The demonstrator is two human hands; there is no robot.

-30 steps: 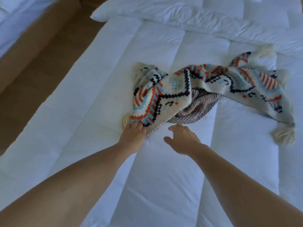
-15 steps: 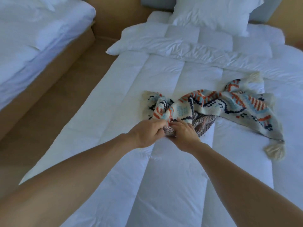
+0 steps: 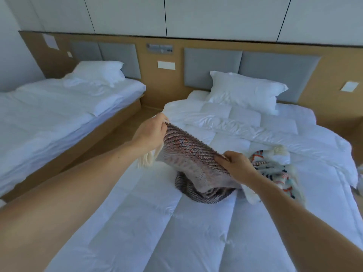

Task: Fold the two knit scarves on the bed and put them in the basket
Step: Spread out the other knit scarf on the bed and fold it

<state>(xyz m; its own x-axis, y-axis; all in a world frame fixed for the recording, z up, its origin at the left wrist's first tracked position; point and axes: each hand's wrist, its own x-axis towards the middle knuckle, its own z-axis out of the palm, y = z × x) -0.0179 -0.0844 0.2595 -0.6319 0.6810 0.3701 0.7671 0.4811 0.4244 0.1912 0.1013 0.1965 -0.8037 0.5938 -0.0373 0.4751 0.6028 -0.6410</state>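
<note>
A brown-grey ribbed knit scarf (image 3: 188, 152) with a cream fringe is lifted off the white bed (image 3: 176, 232). My left hand (image 3: 151, 132) grips its upper left corner and my right hand (image 3: 235, 163) grips its edge farther right, so the top edge stretches between them. The rest of this scarf hangs down into a heap on the duvet. The patterned cream scarf (image 3: 275, 173) with orange, blue and black motifs and tassels lies crumpled on the bed behind and right of my right hand. No basket is in view.
A white pillow (image 3: 245, 91) lies at the head of this bed against grey headboard panels. A second bed (image 3: 59, 110) with its own pillow stands to the left, across a narrow strip of wooden floor (image 3: 121, 132).
Both hands took hold of the brown-grey scarf from under the patterned one and raised it, spreading apart. The patterned scarf shifted to the right. My head tilted up, showing the headboards.
</note>
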